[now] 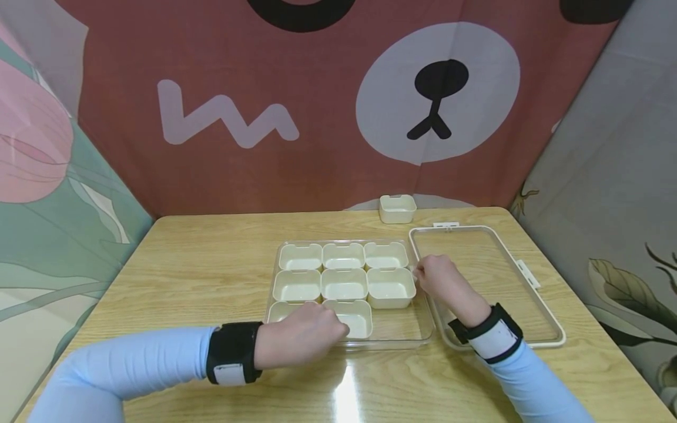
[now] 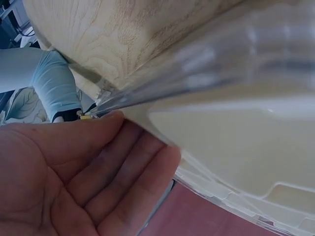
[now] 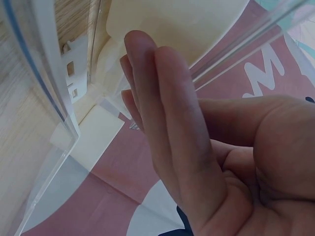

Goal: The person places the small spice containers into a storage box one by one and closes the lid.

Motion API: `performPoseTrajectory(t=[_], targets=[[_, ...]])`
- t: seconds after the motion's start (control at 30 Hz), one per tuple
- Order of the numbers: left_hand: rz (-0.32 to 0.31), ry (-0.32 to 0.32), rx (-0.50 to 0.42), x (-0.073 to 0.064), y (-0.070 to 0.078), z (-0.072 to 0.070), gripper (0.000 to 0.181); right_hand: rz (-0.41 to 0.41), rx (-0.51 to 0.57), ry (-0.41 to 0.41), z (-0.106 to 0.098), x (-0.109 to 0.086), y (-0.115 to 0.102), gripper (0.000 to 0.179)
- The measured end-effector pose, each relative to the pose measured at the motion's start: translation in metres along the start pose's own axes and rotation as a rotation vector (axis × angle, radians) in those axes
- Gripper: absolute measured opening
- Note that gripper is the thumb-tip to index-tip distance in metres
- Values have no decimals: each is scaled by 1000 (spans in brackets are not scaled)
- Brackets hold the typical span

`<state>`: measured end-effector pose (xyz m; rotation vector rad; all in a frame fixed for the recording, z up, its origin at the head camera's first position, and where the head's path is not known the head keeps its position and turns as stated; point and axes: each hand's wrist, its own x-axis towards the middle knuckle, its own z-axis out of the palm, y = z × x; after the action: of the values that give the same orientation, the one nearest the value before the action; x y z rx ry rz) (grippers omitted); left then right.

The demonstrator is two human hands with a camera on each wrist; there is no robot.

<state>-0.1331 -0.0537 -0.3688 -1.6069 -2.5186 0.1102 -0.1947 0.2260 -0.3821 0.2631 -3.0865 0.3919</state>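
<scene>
A clear tray (image 1: 402, 335) holds several cream-coloured small square cups (image 1: 345, 286) in rows. My left hand (image 1: 307, 336) reaches over the front row from the left. Its thumb and fingertips (image 2: 170, 156) pinch at the rim of a front cup (image 2: 236, 142), close by the tray's clear wall (image 2: 206, 78). My right hand (image 1: 444, 286) is at the tray's right side, beside the right-hand cup (image 1: 392, 292) of the middle row. In the right wrist view its fingers (image 3: 182, 108) are straight and together, overlapping a cup (image 3: 182, 24); the thumb is partly hidden behind them.
A clear lid with a white frame (image 1: 540, 301) and side clips (image 1: 528, 274) lies right of the tray, partly under my right forearm. Another cream cup (image 1: 398, 210) stands at the table's back edge. The wooden table (image 1: 211, 258) meets a printed cloth backdrop (image 1: 317, 176).
</scene>
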Motion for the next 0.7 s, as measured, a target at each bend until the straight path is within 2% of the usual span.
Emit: performPoseTrajectory(t=[0.13, 0.37, 0.7], targets=[[1, -16, -28, 0, 0, -1, 23, -3, 4, 4, 0, 0, 0, 17], [19, -7, -100, -1, -1, -4, 24, -13, 6, 13, 1, 0, 2, 16], [14, -62, -184, -2, 1, -8, 26, 2, 10, -1, 2, 1, 2, 17]])
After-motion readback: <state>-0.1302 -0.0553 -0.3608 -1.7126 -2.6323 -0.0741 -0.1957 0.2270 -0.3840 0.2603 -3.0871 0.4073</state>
